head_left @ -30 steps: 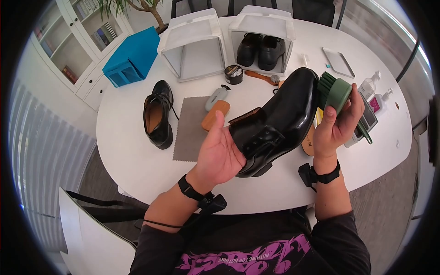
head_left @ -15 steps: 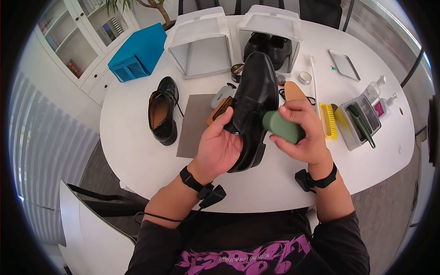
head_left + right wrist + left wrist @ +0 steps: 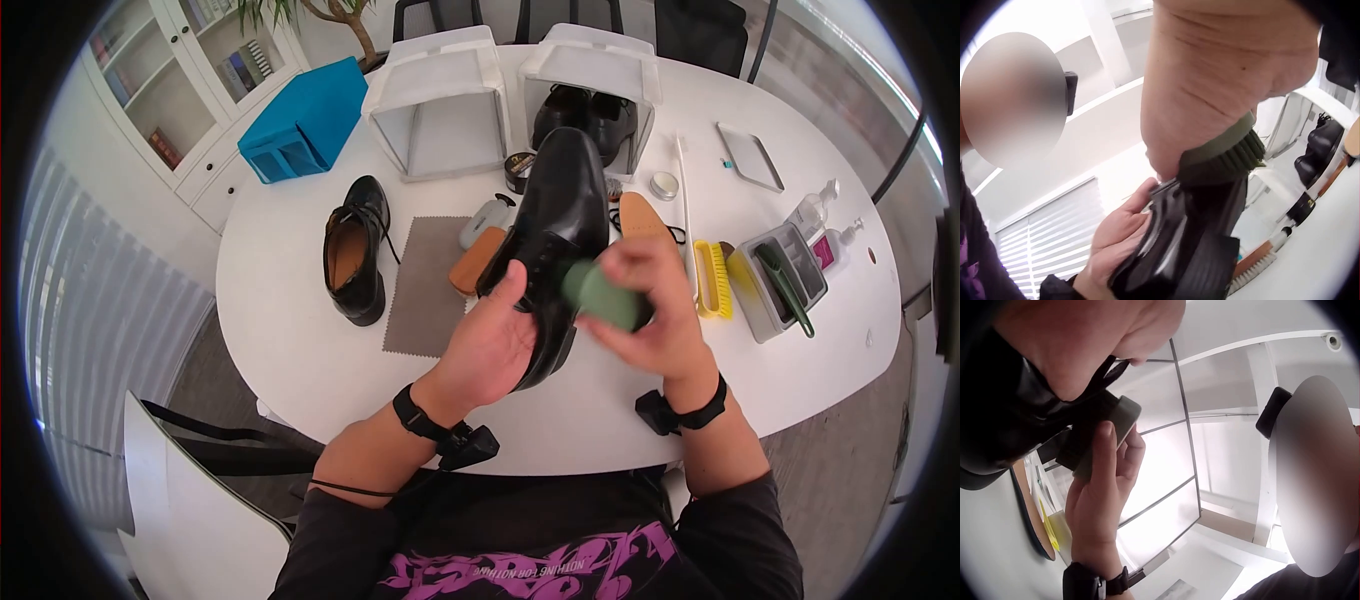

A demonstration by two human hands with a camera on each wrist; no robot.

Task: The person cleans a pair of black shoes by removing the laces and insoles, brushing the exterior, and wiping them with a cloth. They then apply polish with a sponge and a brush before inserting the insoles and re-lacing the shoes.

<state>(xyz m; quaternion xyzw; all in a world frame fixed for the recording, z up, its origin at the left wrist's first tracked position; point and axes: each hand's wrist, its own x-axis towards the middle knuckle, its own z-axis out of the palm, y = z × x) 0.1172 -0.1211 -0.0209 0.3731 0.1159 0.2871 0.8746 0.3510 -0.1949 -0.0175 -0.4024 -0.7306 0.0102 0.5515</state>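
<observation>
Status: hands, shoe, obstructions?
Left hand holding black shoe above table. Right hand gripping green brush at shoe's side. Nothing seen blocking brush.

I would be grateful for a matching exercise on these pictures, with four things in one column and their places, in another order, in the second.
Things:
1. Green brush
2. Yellow brush
3. Pair of black shoes
4. Blue box

Places:
A. Inside a white-framed box
B. Left of both see-through boxes
C. In the right hand
D. Beside the grey container

Right pairs: 1-C, 2-D, 3-A, 4-B.
</observation>
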